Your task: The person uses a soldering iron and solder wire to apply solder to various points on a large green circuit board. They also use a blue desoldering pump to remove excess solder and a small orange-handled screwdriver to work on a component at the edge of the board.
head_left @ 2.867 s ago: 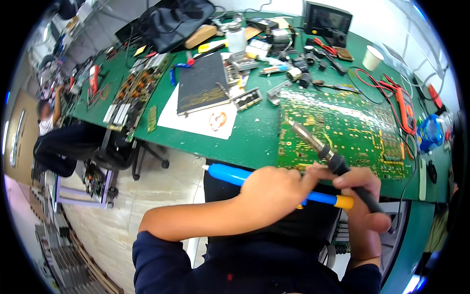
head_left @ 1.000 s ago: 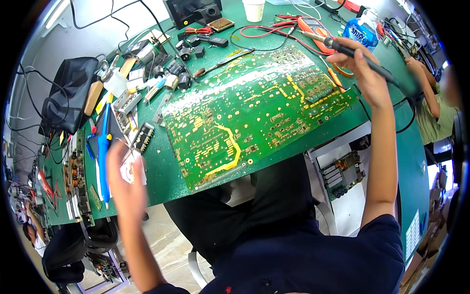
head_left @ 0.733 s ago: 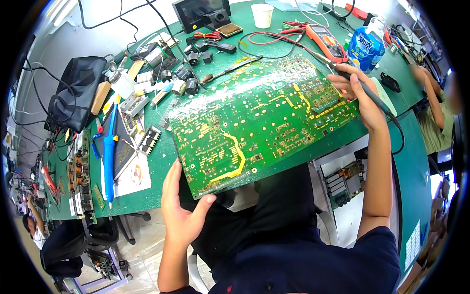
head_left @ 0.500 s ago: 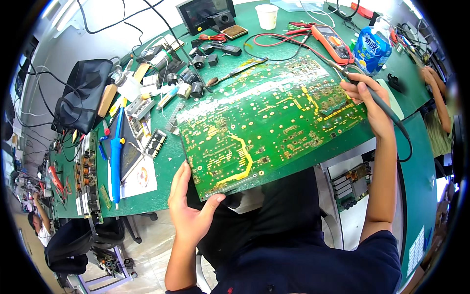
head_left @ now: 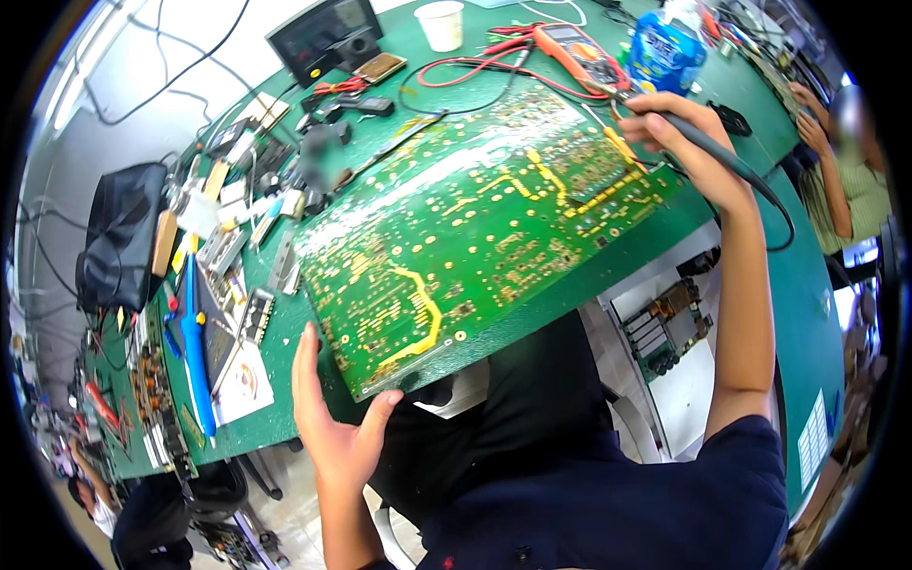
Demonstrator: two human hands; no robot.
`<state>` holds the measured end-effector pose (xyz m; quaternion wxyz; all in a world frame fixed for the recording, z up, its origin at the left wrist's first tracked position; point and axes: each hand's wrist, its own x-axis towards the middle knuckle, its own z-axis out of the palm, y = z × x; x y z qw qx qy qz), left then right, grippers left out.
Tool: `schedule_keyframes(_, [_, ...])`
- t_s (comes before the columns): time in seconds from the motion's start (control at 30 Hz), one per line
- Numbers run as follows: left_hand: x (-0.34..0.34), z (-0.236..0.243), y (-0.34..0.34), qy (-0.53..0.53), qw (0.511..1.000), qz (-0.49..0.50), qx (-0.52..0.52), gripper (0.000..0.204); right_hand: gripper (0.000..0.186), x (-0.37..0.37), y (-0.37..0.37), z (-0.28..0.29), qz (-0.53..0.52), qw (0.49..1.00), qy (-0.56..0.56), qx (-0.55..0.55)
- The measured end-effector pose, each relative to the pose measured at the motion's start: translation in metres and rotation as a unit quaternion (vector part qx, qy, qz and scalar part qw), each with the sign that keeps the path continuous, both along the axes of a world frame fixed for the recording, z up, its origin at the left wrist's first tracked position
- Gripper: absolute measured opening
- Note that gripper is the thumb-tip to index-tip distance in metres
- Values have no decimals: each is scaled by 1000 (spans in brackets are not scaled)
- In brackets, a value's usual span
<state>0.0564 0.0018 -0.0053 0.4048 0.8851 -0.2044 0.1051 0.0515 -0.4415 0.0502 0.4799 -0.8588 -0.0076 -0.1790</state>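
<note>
A large green circuit board [head_left: 475, 256] with gold pads and yellow traces lies tilted before me, its near edge overhanging the bench. My left hand [head_left: 342, 437] is at its near left corner, thumb and fingers spread; whether it touches the board is hard to tell. In my right hand [head_left: 689, 142], above the far right corner, is a soldering iron [head_left: 703, 144] with a dark grey handle and trailing cable. Its metal end points up and left; the very tip is hard to make out. A pointed blue solder sucker [head_left: 194, 347] lies left of the board.
An orange multimeter [head_left: 575, 55] with red and black leads, a blue pouch [head_left: 665, 52] and a white cup [head_left: 442, 26] stand behind the board. Loose components crowd the left, near a black bag [head_left: 122, 233]. Another person [head_left: 860, 180] sits at far right.
My view has shifted, so the board and bench things appear further left. Both hands keep about the same places at the board, and the soldering iron stays in my right hand.
</note>
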Motion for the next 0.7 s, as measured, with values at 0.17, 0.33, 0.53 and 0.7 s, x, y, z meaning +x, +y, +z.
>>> schedule_keyframes(0.17, [-5,3,-15,-117,993,-11,34,82,22,-1,-28,3,52,993,26,-102])
schedule_keyframes(0.33, [-4,0,-15,-133,990,-23,34,70,31,-9,-37,1,73,984,72,-144])
schedule_keyframes(0.53, [2,-10,-10,-142,990,-18,0,64,38,-14,-31,2,39,972,134,-190])
schedule_keyframes(0.7, [3,-16,-9,-117,993,-12,-23,66,20,-4,-31,2,41,977,36,-206])
